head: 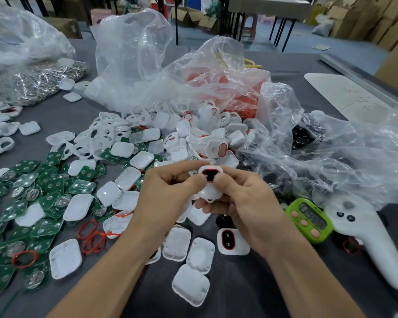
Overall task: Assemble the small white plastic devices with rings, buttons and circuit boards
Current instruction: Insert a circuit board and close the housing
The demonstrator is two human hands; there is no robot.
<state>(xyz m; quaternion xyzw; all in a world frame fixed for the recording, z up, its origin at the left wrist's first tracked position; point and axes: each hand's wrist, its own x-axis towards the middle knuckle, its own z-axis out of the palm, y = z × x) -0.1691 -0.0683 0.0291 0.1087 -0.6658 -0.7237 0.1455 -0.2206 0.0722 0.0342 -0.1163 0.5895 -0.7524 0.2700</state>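
Both hands hold one small white device shell (pixel 209 180) above the grey table; its oval opening shows a red ring and a dark button. My left hand (pixel 168 191) pinches its left side and my right hand (pixel 241 198) grips its right side and underside, both thumbs on top. Another shell with a red ring and black button (pixel 232 241) lies just below my right hand. Green circuit boards (pixel 32 198) cover the table's left part. Loose red rings (pixel 91 236) lie near my left wrist. White back covers (pixel 191 285) lie between my forearms.
A heap of white shells (pixel 193 131) lies ahead, under clear plastic bags (pixel 147 65). A bag of black buttons (pixel 303 136) is at right. A green timer (pixel 310 220) and a white handheld controller (pixel 365 237) lie right of my hands. A bag of metal parts (pixel 39 81) sits far left.
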